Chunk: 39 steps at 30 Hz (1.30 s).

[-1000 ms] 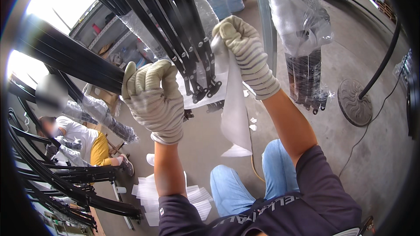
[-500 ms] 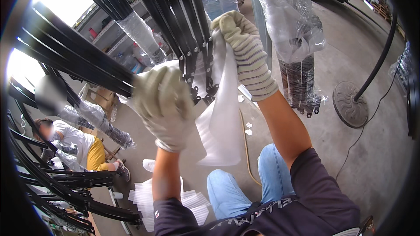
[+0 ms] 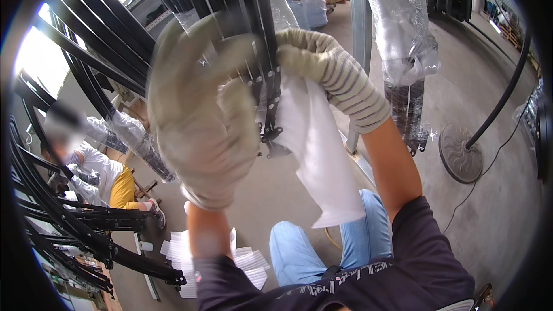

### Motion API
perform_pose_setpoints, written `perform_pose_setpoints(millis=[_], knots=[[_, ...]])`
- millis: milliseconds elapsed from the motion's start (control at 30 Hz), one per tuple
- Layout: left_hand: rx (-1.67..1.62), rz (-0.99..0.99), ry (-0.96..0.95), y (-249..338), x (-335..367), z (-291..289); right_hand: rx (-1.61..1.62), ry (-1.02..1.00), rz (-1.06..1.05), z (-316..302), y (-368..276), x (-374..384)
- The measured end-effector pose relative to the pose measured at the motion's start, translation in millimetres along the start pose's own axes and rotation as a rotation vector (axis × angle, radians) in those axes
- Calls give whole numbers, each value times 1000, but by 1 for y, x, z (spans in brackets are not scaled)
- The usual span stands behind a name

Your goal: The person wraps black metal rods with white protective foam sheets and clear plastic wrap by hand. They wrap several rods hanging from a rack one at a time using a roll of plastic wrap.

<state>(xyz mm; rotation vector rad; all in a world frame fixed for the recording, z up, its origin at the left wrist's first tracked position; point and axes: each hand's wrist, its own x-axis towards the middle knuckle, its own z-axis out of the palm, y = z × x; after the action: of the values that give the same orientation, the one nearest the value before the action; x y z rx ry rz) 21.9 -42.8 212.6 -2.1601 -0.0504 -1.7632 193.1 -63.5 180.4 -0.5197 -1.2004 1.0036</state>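
Observation:
Black metal bars [image 3: 266, 29] with bolted, holed ends hang in a bundle before me. A white foam sheet [image 3: 322, 155] drapes down beside their lower ends. My right hand [image 3: 308, 55], in a striped knit glove, is closed on the sheet's upper edge, against the right side of the bars. My left hand [image 3: 199, 109], also gloved, is raised in front of the bars on their left and blurred by motion. Its thumb and fingers look apart, with nothing visible between them; it hides part of the bundle.
White foam sheets [image 3: 250, 268] lie on the floor below left. Curved black bars [image 3: 86, 236] fill the left, where a co-worker [image 3: 106, 175] sits. A plastic-wrapped bundle [image 3: 406, 69] hangs by a grey post [image 3: 360, 29]. A round stand base [image 3: 461, 152] stands on the right.
My left hand has risen and come away from the foam sheet's left part. The sheet now hangs further right from my right hand. The view has shifted slightly.

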Motion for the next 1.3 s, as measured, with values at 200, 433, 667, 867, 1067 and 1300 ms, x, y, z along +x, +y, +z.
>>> perform_pose_setpoints(millis=[200, 433, 667, 867, 1067, 1300], knots=[[540, 704, -791, -5, 72, 3, -982, 128, -4, 13, -5, -3], [516, 785, -857, -8, 80, 6, -694, 364, -58, 12, 16, -5], [501, 771, -843, -15, 77, -1, -391, 187, -288, -3, 19, -12], [534, 718, -910, -4, 73, -18, -557, 250, -256, -3, 8, -24], [691, 685, -942, 10, 74, -38, -462, 164, -250, 1, 5, -26], [-239, -270, 331, -59, -36, -50, -407, -136, -375, -11, 6, 8]])
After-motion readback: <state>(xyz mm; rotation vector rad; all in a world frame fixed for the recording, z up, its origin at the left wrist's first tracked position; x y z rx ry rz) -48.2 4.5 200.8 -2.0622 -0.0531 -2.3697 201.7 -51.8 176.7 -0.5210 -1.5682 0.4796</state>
